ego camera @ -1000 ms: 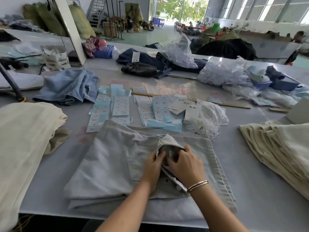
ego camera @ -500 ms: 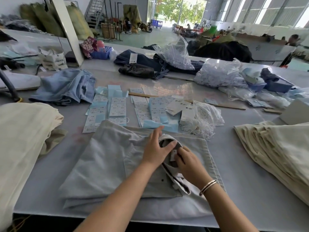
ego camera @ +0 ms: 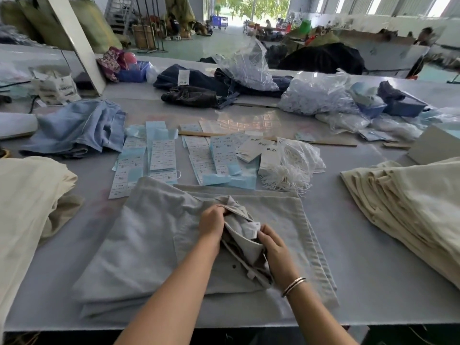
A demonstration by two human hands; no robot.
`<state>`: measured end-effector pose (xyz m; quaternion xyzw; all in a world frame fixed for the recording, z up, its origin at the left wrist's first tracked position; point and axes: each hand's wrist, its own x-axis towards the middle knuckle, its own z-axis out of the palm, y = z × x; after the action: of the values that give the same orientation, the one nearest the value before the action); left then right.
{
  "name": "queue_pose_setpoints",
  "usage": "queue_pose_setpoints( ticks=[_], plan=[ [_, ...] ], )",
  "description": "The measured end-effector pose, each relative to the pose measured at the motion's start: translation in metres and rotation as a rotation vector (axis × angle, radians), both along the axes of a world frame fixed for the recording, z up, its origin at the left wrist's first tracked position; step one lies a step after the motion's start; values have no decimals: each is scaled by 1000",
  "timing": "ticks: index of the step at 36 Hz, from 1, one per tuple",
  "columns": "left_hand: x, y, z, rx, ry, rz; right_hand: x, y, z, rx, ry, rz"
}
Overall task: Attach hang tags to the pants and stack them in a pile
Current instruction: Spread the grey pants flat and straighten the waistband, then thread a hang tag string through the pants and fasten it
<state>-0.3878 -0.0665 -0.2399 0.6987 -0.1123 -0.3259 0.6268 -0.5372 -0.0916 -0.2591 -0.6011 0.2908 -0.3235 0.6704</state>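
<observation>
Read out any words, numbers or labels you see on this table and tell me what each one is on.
"1102" or similar: header on the blue and white sticker sheets, a doubtful reading; the finer print is too small.
Two brush-style characters: on each white hang tag, too blurred to name.
Dark block lettering: on the white bag at the far left, unreadable.
Small white label in the grey pants, by the right hand: print illegible.

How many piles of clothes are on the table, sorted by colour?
Cream piles: 2, the left cream pile and the right cream pile
Grey pants pile, under both hands: 1
Light blue heap: 1
Dark heap: 1
Total: 5

The left hand and the right hand each have a grip on the grey waistband.
</observation>
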Motion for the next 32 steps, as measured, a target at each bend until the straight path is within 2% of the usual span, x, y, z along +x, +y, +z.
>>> queue_pose_setpoints(
  ticks=[5,9,12,15,17,18,20,22,24,26,28,32],
  plan=[
    [3,-1,-7,60,-123,-26,1,3,-7,-100,4,8],
    [2,-2,-7,32,-75,3,1,2,-11,-98,-20,11],
    [-3,6,-4,-122,-29,-61,-2,0,-7,19,-102,-3],
    [-5,23,-9,-311,21,-304,-18,-18,2,218,-205,-36],
    [3,30,-9,-332,9,-415,-34,-38,7,299,-163,-100],
    [7,32,-8,-292,-76,-449,-42,-48,7,309,-87,-156],
    [13,34,-4,-175,-371,-537,-55,-68,8,249,120,-271],
    [16,30,-5,-21,-640,-639,-64,-84,7,208,271,-276],
    [14,20,-15,249,-904,-737,-67,-96,8,198,389,-219],
    [4,13,-27,495,-1107,-778,-65,-108,11,46,598,-218],
    [-6,10,-38,594,-1229,-740,-60,-122,15,-131,752,-291],
    [-6,9,-48,583,-1266,-648,-39,-142,33,-429,809,-340]
  ],
)
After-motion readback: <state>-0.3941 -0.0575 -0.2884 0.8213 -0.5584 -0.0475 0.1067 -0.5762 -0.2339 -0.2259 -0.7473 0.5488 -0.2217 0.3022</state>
